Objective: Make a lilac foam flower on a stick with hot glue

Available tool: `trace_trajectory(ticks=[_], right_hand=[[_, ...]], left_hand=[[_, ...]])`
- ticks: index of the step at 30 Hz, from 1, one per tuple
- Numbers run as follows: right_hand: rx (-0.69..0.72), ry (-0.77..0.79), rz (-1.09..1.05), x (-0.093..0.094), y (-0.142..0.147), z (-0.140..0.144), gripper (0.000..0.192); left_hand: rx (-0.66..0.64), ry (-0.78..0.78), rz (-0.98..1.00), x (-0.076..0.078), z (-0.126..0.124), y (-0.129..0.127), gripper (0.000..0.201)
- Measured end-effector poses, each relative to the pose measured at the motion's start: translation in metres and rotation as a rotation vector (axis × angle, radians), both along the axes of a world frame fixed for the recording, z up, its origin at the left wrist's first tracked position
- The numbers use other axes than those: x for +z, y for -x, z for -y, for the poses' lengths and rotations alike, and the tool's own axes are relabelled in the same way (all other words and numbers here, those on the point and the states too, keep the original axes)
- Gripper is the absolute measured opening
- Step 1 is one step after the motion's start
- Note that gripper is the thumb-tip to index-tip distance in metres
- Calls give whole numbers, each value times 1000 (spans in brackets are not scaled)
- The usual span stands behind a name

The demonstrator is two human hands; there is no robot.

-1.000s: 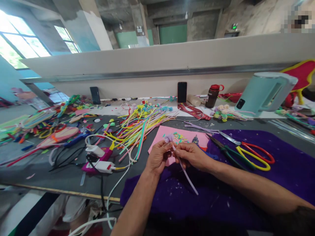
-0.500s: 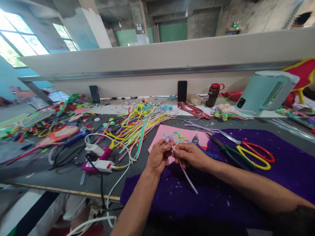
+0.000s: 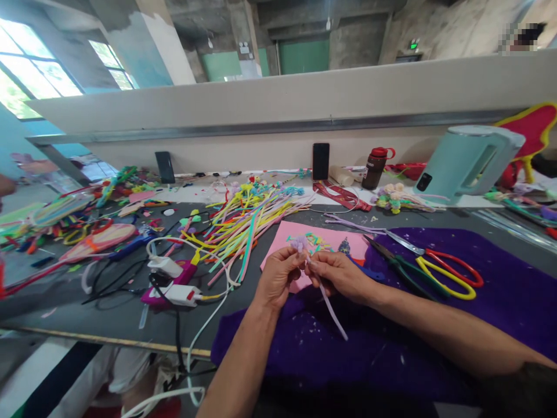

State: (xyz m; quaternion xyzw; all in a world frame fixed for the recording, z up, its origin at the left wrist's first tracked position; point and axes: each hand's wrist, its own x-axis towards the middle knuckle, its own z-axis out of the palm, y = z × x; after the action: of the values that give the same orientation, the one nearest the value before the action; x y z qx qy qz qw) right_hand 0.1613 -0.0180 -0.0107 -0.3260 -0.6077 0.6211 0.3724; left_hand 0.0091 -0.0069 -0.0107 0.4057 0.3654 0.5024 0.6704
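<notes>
A pale purple pipe-cleaner flower (image 3: 298, 243) is pinched at its base by my left hand (image 3: 278, 274), its fluffy head above the fingertips. My right hand (image 3: 337, 273) grips the stem (image 3: 333, 313) close below the head, and the stem's free end slants down to the right. Both hands are nearly touching, over the front edge of a pink sheet (image 3: 282, 238) scattered with small coloured clippings. Under my forearms lies a dark purple cloth (image 3: 348, 371). Right of the hands are dark green pliers (image 3: 404, 268) and scissors (image 3: 452, 273) with red and yellow handles.
Bundled pipe cleaners (image 3: 243, 226) lie left of the pink sheet, beside a power strip (image 3: 174, 284) with white cables. Two phones, one a black phone (image 3: 321, 161), lean on the back panel. A brown bottle (image 3: 374, 169) and a mint kettle (image 3: 456, 162) stand at the back right.
The view has shifted slightly. Both hands keep their hold on the flower and stem with little movement. Part of another person now shows at the far left edge.
</notes>
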Motion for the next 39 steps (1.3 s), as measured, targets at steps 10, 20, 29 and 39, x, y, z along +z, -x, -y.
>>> trace_trajectory(ticks=[10, 20, 29, 39], right_hand=[[50, 167, -164, 4, -1, 2, 24], [76, 171, -224, 2, -4, -1, 21], [69, 140, -210, 0, -8, -4, 22], [52, 167, -303, 0, -8, -10, 23]], left_hand=[[27, 2, -8, 5, 1, 1, 15], [24, -11, -61, 8, 2, 1, 13], [60, -65, -179, 7, 2, 4, 17], [2, -84, -228, 7, 4, 3, 36]])
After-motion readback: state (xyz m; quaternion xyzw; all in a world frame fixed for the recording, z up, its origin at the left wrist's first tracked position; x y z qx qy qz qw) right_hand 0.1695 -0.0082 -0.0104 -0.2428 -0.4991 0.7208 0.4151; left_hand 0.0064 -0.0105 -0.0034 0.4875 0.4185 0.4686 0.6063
